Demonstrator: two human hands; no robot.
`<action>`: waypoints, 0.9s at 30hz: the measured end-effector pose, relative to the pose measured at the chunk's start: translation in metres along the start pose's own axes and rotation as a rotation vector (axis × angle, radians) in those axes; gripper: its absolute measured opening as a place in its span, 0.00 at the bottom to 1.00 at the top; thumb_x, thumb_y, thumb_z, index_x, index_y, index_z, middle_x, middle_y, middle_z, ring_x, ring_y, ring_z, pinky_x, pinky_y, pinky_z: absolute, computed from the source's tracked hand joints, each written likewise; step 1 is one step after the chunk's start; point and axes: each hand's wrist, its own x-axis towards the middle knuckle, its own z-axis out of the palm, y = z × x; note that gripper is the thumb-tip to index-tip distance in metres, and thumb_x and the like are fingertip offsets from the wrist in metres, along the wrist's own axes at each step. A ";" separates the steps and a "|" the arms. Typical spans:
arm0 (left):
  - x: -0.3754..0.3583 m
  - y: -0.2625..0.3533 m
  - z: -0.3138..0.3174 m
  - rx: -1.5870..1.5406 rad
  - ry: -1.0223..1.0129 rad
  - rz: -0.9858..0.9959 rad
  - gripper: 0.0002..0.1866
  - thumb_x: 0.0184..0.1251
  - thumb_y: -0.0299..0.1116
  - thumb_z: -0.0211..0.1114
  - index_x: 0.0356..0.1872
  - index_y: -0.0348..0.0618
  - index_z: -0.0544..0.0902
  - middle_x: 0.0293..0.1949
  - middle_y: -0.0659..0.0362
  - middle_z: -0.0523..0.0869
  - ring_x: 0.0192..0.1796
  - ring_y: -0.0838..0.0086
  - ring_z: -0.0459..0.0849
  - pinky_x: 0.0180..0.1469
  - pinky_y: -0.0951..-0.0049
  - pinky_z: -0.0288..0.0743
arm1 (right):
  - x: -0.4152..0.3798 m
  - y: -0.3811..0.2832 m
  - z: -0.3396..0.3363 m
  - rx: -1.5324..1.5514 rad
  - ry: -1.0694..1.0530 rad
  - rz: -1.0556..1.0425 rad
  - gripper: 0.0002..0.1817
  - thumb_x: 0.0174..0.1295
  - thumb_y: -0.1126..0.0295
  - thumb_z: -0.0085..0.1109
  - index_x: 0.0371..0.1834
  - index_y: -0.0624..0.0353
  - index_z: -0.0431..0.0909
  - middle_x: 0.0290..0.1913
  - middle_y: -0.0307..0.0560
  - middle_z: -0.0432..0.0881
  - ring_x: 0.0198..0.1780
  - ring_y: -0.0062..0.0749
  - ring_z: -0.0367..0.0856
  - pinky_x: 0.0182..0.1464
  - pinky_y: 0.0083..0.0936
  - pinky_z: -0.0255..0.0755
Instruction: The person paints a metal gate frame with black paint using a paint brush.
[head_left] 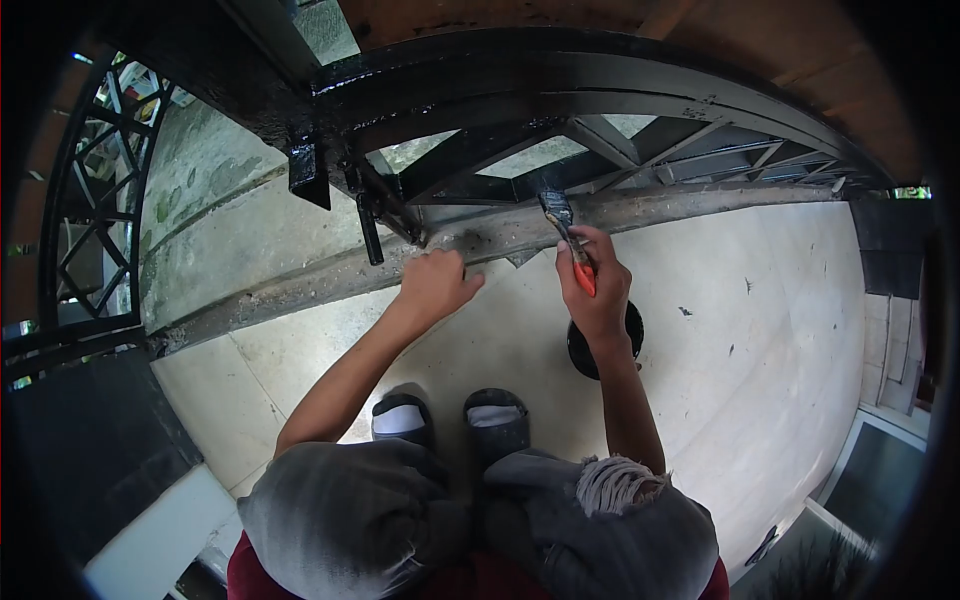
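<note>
My right hand (597,285) is closed around a paintbrush (583,275) with an orange-red handle end. The brush's dark, paint-coated bristles are up at the lower bars of a black metal gate (430,105), parts of which look glossy and wet. Below that hand, a round black container (588,352) stands on the floor, partly hidden by my wrist. My left hand (437,283) is curled into a loose fist with the thumb out to the side, close to the concrete sill (290,288) under the gate. Nothing shows in its fingers.
A latch bar (369,228) hangs from the gate near my left hand. Pale floor tiles (740,330) carry several dark specks at right. My sandalled feet (497,418) are between my arms. Another lattice panel (100,190) stands at far left.
</note>
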 end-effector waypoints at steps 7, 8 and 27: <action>0.001 -0.009 0.003 -0.126 0.124 -0.194 0.41 0.63 0.45 0.68 0.74 0.41 0.64 0.30 0.40 0.86 0.31 0.43 0.87 0.37 0.49 0.82 | -0.010 0.009 0.001 0.002 0.054 0.103 0.19 0.61 0.76 0.71 0.53 0.60 0.75 0.27 0.38 0.78 0.25 0.16 0.73 0.30 0.16 0.66; -0.006 -0.019 0.017 -0.104 0.046 -0.105 0.36 0.63 0.45 0.68 0.70 0.42 0.69 0.30 0.42 0.87 0.32 0.45 0.87 0.38 0.50 0.82 | -0.010 0.011 0.002 0.000 0.057 0.102 0.19 0.61 0.76 0.71 0.53 0.60 0.75 0.27 0.38 0.78 0.25 0.16 0.73 0.30 0.16 0.66; -0.228 -0.013 0.074 -0.414 0.083 0.224 0.10 0.53 0.32 0.73 0.36 0.45 0.84 0.45 0.58 0.81 0.54 0.58 0.77 0.57 0.55 0.67 | -0.063 0.020 -0.127 0.748 0.188 0.881 0.16 0.73 0.63 0.61 0.28 0.59 0.73 0.17 0.40 0.76 0.14 0.23 0.73 0.16 0.18 0.63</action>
